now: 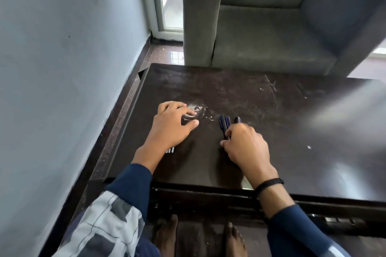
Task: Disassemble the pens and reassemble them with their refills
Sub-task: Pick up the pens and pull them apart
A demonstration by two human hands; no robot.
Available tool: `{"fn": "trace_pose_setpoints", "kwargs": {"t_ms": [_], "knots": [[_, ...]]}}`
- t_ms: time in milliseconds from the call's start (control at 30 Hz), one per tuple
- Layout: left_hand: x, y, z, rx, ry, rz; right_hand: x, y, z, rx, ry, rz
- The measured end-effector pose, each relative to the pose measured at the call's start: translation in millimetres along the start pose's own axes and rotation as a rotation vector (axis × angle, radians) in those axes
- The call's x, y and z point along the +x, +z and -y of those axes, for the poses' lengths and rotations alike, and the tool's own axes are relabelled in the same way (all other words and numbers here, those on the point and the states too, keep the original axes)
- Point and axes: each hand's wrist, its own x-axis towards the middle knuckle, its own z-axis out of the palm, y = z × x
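Now, left of centre, our left hand [173, 124] rests loosely spread on the table [292, 131], holding nothing, likely refills [170, 150] peeking under its wrist. Mid-frame, our right hand [245, 148] curls round the pens [224, 123]; we should single one out first.

The left grip [171, 125] is palm down, with its fingers spread and a little bent and the thumb stuck out to the side, and it holds nothing. The right grip [246, 146] is palm down too, and its fingers curl round a bunch of pens [224, 123]. Both arms reach forward, the left sleeve [133, 181] comes near the wrist, the right sleeve [296, 227] sits higher up, and a black band [269, 184] goes round the right wrist.
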Motion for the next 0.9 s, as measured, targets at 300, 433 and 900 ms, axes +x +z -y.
{"fn": "trace_pose_setpoints", "kwargs": {"t_ms": [300,433,900], "knots": [[-12.1,-11.6,-6.7,0.031,-0.027,0.027,-21.2,0.9,-21.5,0.005,-0.107,-0.013],[2.6,-12.3,-13.1,-0.010,-0.021,0.013,-12.6,0.0,-22.7,-0.005,-0.100,-0.024],[0.6,-26.9,-12.4,-0.096,-0.042,-0.052,-5.0,8.0,-7.6,0.008,-0.105,0.002]]}}
